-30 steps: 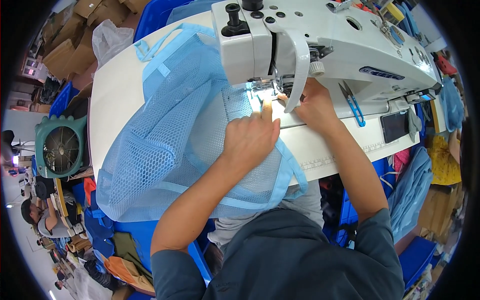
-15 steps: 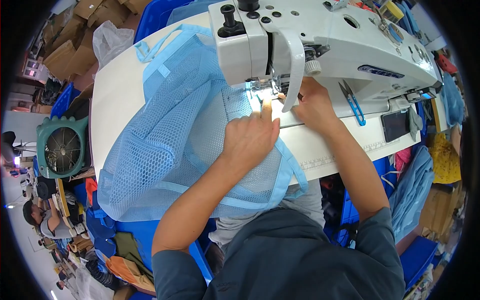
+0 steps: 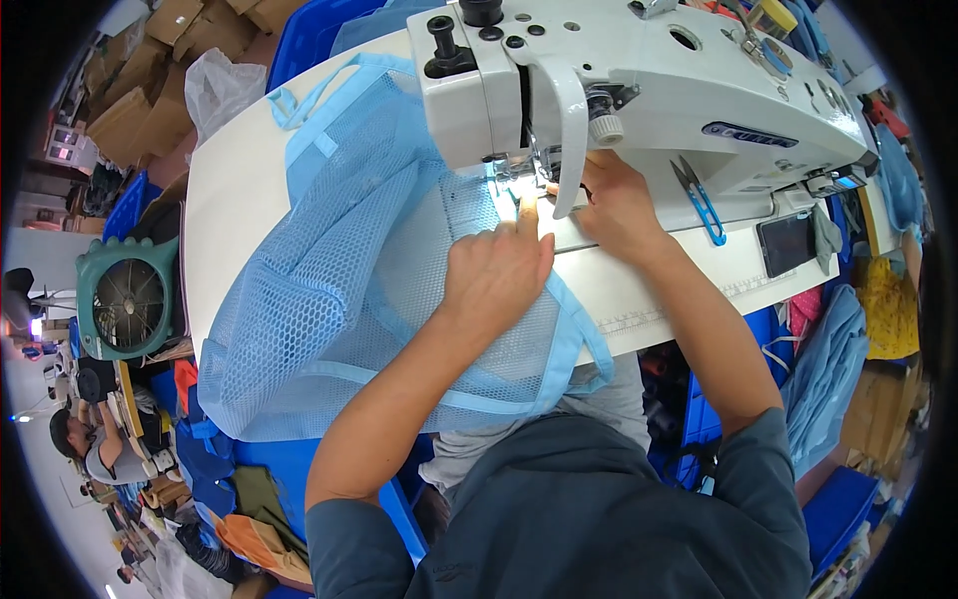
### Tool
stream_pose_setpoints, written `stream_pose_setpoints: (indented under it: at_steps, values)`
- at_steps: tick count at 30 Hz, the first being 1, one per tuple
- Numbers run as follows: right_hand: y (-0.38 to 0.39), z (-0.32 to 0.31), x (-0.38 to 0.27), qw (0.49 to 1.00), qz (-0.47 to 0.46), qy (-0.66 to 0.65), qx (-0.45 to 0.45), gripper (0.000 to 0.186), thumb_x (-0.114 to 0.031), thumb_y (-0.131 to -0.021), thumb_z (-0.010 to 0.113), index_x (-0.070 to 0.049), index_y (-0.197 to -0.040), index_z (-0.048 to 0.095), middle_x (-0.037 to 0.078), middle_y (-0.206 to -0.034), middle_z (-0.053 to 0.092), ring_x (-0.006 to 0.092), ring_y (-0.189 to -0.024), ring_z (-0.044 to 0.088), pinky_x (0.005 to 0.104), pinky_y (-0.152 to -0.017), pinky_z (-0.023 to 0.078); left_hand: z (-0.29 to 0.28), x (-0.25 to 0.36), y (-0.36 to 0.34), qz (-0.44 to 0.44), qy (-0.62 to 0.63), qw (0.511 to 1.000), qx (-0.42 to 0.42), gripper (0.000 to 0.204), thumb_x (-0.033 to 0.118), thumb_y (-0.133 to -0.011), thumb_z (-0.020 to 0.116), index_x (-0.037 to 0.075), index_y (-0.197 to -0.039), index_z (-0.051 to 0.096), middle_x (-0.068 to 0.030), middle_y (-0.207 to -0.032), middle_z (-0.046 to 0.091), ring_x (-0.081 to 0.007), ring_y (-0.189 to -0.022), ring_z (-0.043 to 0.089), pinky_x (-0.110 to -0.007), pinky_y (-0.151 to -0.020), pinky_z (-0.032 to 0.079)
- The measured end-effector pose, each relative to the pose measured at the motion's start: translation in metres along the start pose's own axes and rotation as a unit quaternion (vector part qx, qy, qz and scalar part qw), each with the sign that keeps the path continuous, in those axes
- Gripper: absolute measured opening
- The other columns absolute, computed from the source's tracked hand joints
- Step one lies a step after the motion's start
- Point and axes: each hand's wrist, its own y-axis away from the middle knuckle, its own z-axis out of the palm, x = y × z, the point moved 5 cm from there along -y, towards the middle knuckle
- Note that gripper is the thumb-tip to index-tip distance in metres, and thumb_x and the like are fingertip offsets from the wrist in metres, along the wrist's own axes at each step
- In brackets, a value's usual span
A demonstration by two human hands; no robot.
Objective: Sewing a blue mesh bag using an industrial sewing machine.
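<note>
A pale blue mesh bag [image 3: 289, 290] with light blue fabric edging and straps spreads across the white table, one part under the needle area of a white sewing machine [image 3: 639, 90]. My left hand [image 3: 496, 272] lies on the mesh just in front of the lit presser foot [image 3: 514, 178]. Its index finger stretches toward the foot; the other fingers are loosely bent. Right of the needle, my right hand [image 3: 619, 208] is closed with curled fingers close to the machine bed. The machine's white curved lever partly covers those fingertips, and what they hold is hidden.
Blue-handled thread snips [image 3: 707, 210] and a dark phone [image 3: 786, 245] lie on the table to the right. A printed ruler strip [image 3: 639, 317] runs along the front edge. A green fan [image 3: 130, 299] stands left, with blue bins [image 3: 309, 40] behind the table.
The view has shifted slightly, so the machine appears a little further left. Both hands keep nearly the same places at the machine, and the mesh bag looks almost unmoved.
</note>
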Motion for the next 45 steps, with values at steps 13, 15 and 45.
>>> stream_pose_setpoints:
  at_steps: [13, 15, 45]
  values:
    - [0.007, -0.013, -0.005, 0.995, -0.044, 0.057, 0.065, 0.018, -0.024, -0.096, 0.074, -0.008, -0.095, 0.068, 0.007, -0.104, 0.07, 0.0308, -0.099, 0.067, 0.0435, -0.081, 0.057, -0.011, 0.012, 0.006, -0.015, 0.008, 0.999, -0.037, 0.052, 0.037, -0.106, 0.062, 0.002, -0.145, 0.058, -0.0153, -0.094, 0.075, -0.0339, -0.079, 0.076, -0.049, -0.067, 0.059]
    - [0.038, -0.032, -0.018, 0.996, 0.061, -0.007, 0.072, 0.022, -0.027, -0.098, 0.073, -0.006, -0.095, 0.068, 0.01, -0.102, 0.071, 0.0323, -0.097, 0.068, 0.0444, -0.08, 0.057, -0.02, 0.007, 0.02, -0.035, 0.034, 0.996, -0.069, 0.057, 0.035, -0.106, 0.063, 0.001, -0.151, 0.055, -0.0177, -0.106, 0.076, -0.0347, -0.092, 0.077, -0.05, -0.077, 0.061]
    - [0.131, -0.044, -0.113, 0.994, -0.05, 0.018, 0.099, 0.038, -0.005, -0.08, 0.073, -0.008, -0.117, 0.072, 0.009, -0.119, 0.073, 0.0282, -0.103, 0.071, 0.0419, -0.086, 0.056, -0.016, -0.001, 0.052, 0.088, 0.062, 0.988, 0.114, 0.041, 0.015, -0.098, 0.069, -0.001, -0.136, 0.065, -0.0204, -0.142, 0.061, -0.0408, -0.131, 0.058, -0.051, -0.112, 0.045]
